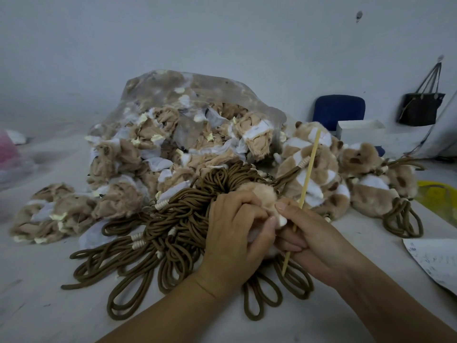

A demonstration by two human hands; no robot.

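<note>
While the left hand (pixel 232 231) pinches the plush (pixel 259 194) and the right hand (pixel 314 243) grips the stick (pixel 310 164), shaping seems underway; next, aim the stick inside.

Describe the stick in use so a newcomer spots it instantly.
Find the clear bag of plush skins. Front-right of it, the right hand grips the stick, slanting upward. It alone is thin, straight and pale among soft toys and brown cords.

cord loops (pixel 173 233) ahead, plush pile (pixel 173 144) behind, free table (pixel 34 300) near left
</note>
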